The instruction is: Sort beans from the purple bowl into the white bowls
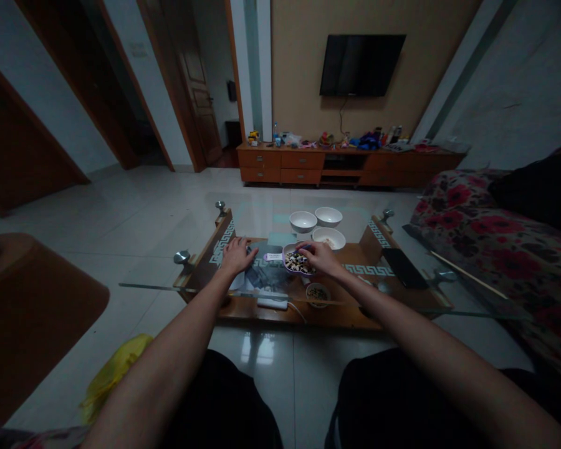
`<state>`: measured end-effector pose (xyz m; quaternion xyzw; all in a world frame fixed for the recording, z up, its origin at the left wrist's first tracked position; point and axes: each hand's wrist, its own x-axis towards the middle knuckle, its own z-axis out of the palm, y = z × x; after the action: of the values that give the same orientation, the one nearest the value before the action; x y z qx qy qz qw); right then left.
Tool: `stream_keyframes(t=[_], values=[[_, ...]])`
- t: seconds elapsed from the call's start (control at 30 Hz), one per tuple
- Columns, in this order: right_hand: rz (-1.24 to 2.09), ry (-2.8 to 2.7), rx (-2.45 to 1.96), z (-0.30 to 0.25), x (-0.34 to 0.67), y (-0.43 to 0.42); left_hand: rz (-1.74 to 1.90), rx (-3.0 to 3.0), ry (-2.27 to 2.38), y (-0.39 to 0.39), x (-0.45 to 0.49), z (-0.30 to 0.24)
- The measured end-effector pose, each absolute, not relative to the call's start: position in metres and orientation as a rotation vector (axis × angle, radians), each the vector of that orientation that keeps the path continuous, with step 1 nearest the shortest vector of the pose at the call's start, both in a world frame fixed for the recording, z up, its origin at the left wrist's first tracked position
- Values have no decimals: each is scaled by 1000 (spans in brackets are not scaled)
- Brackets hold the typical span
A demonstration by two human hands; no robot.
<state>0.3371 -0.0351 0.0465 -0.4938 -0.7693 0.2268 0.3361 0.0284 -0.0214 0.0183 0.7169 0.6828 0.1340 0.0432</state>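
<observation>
Far L: brown wooden furniture (47, 312) w/ rounded corner; yellow bag (115, 374) on floor near L forearm.

L hand (236, 254): palm down over L part of glass tabletop (159, 286), open, fingers apart & slightly bent, nothing visible in grip. Dark items (257, 274) just R of it; too dim to ID, can't tell if on the glass or under. White pwr strip (272, 304) on lower lvl, nr front edge.

Next R: white label (275, 256) on purple tab, adjacent to lobed dish (287, 268). Dish sits approx mid-table, between the hands, full of mixed dark/pale pcs (293, 259).

R hand (315, 257): over R side of dish, fingertips bunched down at the contents. Can't tell if it's gripping a pc.

Behind dish, 3 white bowls: L bowl (303, 221), rear bowl (328, 216) to its R, front bowl (334, 237) nearest R hand w/ a few pale bits inside. Small bowl (318, 295) w/ mixed bits in front of dish; lvl unclear.

R end: black flat slab (406, 268), thin stick (470, 274), then floral sofa (453, 199).
</observation>
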Motion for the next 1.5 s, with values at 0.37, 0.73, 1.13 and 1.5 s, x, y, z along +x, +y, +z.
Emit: stream_keyframes(t=[0.37,0.73,1.13,1.5], values=[[465,-2046,-1444,41,324,-35,416,2179,2096,-22,29,18],[206,-1772,-1481,72,367,-24,410,2191,2092,-21,28,17],[146,-1864,-1641,90,371,-38,411,2186,2096,-21,29,18],[55,-1643,-1863,87,417,-26,417,2181,2091,-23,29,21]])
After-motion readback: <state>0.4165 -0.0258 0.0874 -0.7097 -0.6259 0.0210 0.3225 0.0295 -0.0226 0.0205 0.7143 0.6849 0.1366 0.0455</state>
